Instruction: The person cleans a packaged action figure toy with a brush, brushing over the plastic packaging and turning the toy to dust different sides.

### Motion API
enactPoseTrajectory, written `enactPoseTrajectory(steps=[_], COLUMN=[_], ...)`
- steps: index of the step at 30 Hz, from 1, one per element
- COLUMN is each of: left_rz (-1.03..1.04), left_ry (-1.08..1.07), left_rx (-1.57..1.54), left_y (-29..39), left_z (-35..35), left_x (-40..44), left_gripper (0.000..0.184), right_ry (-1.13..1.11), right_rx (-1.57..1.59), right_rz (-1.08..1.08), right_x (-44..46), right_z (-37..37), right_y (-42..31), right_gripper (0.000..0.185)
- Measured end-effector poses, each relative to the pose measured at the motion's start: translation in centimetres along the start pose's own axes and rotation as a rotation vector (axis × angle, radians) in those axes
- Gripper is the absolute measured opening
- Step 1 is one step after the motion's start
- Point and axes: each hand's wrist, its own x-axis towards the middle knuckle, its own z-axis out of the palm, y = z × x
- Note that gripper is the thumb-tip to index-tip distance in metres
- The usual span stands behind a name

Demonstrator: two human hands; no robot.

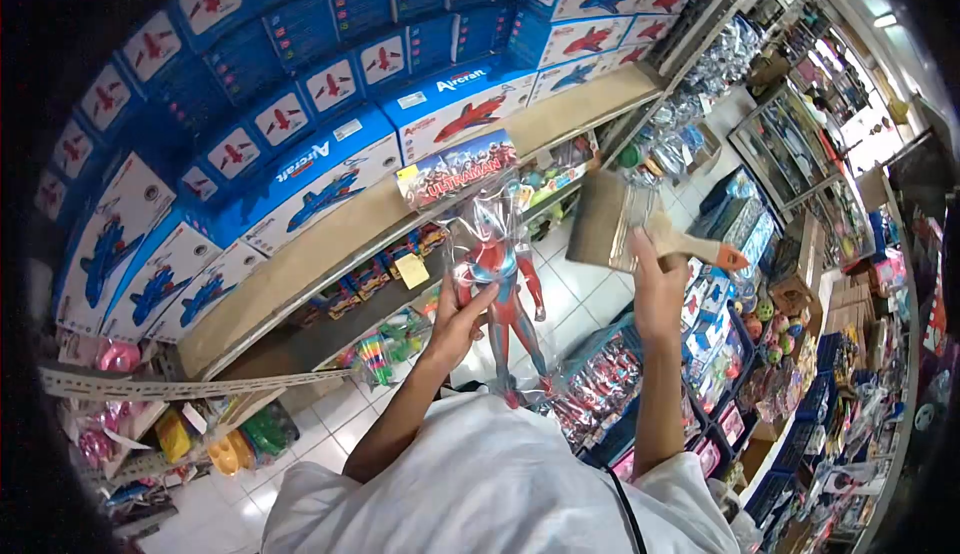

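My left hand (463, 324) is closed on a red, blue and silver toy figure (497, 284) in a clear plastic bag, thumb across its front. The bag's printed header card (457, 171) reads "Ultraman" and rests close to the shelf edge. My right hand (658, 279) grips a wide paintbrush (612, 222) with brownish bristles and a pale wooden handle tipped in orange. The brush is held to the right of the figure, apart from it, bristles toward the shelf side.
Blue-and-white Aircraft boxes (310, 179) are stacked on the shelf (290, 262) ahead. Small packaged toys sit on the shelf below. Bins of bagged figures (598, 384) stand on the tiled floor (340, 406) to the right. More racks of goods (790, 144) line the aisle.
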Motion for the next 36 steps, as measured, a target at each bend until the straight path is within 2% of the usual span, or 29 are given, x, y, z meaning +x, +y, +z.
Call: enactPoseTrajectory(steps=[1,2,3,5,7,9,11,14,17,18,19,21,22,23,25,27,29,31,32,33,34,35,36], left_rz=[0.025,0.070,0.091,0.067,0.066,0.144,0.008,0.012,-0.007,-0.005,-0.003,-0.151,0.050,0.053,-0.001,-0.036,-0.069,0.078,-0.018,-0.008,-0.004,0.001,0.009], left_ry=[-0.014,-0.056,-0.091,-0.124,-0.221,-0.326,-0.379,-0.515,-0.555,-0.550,-0.563,-0.532,-0.604,-0.608,-0.633,-0.623,-0.606,-0.598,-0.580,-0.583,-0.581,-0.576,-0.543], left_rx=[0.051,0.077,0.125,0.228,0.265,0.308,0.451,0.436,0.485,0.505,0.507,0.644,0.547,0.546,0.566,0.577,0.577,0.455,0.509,0.496,0.474,0.453,0.427], left_y=[0.3,0.7,0.1,0.7,1.2,0.8,1.7,2.3,2.6,2.7,3.1,4.4,3.9,3.9,3.9,3.7,2.7,1.5,1.4,0.8,0.0,-0.5,0.0], left_z=[0.4,1.0,0.9,2.3,4.4,6.4,7.8,9.7,10.4,10.9,11.3,12.2,12.8,13.0,13.2,13.5,13.9,14.0,13.7,13.2,12.7,12.4,12.6], left_x=[0.1,0.2,0.6,0.8,1.0,1.7,2.0,3.7,5.3,5.7,5.8,5.7,5.9,5.9,5.9,5.5,4.8,4.0,3.8,3.7,3.7,3.9,3.1], left_gripper=[0.061,0.063,0.063,0.063,0.063,0.061,0.060,0.051,0.046,0.044,0.044,0.041,0.039,0.039,0.041,0.043,0.044,0.047,0.050,0.050,0.052,0.053,0.053], right_ry=[0.086,0.022,0.032,0.133,0.423,0.547,0.598,0.610,0.655,0.687,0.698,0.637,0.607,0.610,0.708,0.703,0.603,0.633,0.609,0.575,0.544,0.542,0.541], right_rx=[0.027,-0.054,0.035,0.092,0.095,0.087,0.118,0.151,0.151,0.148,0.151,0.144,0.181,0.181,-0.075,-0.261,0.075,0.004,-0.230,-0.463,-0.490,-0.259,-0.229], right_rz=[0.058,0.150,0.082,0.140,0.192,0.149,0.181,0.239,0.238,0.269,0.263,0.249,0.220,0.215,0.104,-0.135,0.127,0.120,-0.077,-0.277,-0.252,-0.093,0.006], right_x=[-1.2,-3.0,-4.4,-7.3,-8.7,-9.9,-11.2,-12.9,-13.9,-14.2,-14.5,-15.0,-15.3,-15.2,-14.5,-13.9,-14.3,-14.2,-13.7,-13.2,-13.2,-13.5,-13.6], right_z=[-1.4,-2.7,-3.7,-3.9,-3.8,-4.5,-5.1,-6.3,-7.1,-7.2,-7.5,-8.0,-8.3,-8.0,-7.0,-6.8,-6.6,-5.9,-6.1,-6.3,-6.3,-5.8,-5.9], right_y=[1.9,1.3,3.4,2.4,2.1,3.1,3.4,3.8,4.1,4.0,3.8,3.5,4.0,3.9,3.6,3.8,2.3,2.3,2.5,2.6,1.9,0.6,0.9], right_gripper=[0.031,0.032,0.033,0.034,0.036,0.036,0.036,0.036,0.033,0.042,0.042,0.040,0.037,0.037,0.031,0.028,0.026,0.025,0.026,0.027,0.024,0.022,0.022])
